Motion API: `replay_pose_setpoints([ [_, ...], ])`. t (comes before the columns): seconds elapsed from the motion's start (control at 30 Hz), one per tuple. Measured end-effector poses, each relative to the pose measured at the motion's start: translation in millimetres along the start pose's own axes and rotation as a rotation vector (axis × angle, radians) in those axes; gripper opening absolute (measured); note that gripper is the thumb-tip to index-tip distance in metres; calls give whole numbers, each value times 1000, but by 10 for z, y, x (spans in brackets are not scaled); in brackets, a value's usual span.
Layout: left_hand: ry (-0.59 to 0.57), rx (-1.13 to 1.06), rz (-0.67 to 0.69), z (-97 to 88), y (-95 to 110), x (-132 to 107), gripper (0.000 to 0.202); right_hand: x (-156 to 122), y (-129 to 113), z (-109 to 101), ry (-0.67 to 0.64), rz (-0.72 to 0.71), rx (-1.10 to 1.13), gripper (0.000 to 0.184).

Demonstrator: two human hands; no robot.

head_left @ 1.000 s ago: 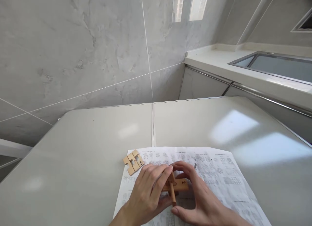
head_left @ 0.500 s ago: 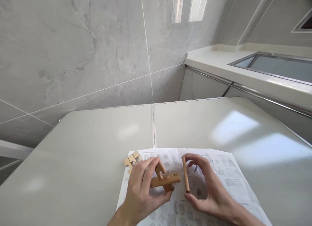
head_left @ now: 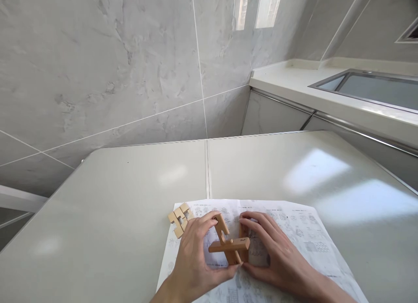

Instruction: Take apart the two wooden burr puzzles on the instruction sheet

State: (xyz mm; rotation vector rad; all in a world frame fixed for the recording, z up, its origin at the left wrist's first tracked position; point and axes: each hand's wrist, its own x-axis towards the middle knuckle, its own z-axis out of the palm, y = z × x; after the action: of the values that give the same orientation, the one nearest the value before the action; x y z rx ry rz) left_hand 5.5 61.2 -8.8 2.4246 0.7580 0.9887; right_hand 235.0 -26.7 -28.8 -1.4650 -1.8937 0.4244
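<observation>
My left hand [head_left: 194, 255] grips two crossed wooden puzzle bars [head_left: 228, 246], thumb below and fingers on top, just above a printed instruction sheet [head_left: 294, 237]. Pressed against the right end of that cross, my right hand [head_left: 274, 250] pinches a third wooden bar [head_left: 243, 230] standing upright. A small cluster of notched wooden pieces [head_left: 179, 217] lies on the sheet's top left corner, just left of my left hand.
The sheet lies on a pale grey table [head_left: 130, 198] with a seam down its middle. A marble-tiled wall [head_left: 114, 76] stands behind it. A white counter with a sink [head_left: 369, 89] runs along the back right.
My right hand brought the upright bar left from about a hand's width away to the crossed bars. My left hand kept hold of the cross and tilted it slightly.
</observation>
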Motion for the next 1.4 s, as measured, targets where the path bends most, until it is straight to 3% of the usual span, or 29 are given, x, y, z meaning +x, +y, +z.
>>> replay_pose_setpoints([
  [0.37,-61,15,-4,30,-13,-7,83,-20,52,4,-29,-37,-5,67],
  [0.67,-128,-7,-42,31,-13,-16,85,27,-3,-104,28,-147,316,36],
  [0.87,-181,-15,-21,19,-3,-19,82,4,-25,-77,38,-121,392,24],
  [1.4,-242,-37,14,-51,12,9,52,-32,-55,-95,-15,-63,497,20],
])
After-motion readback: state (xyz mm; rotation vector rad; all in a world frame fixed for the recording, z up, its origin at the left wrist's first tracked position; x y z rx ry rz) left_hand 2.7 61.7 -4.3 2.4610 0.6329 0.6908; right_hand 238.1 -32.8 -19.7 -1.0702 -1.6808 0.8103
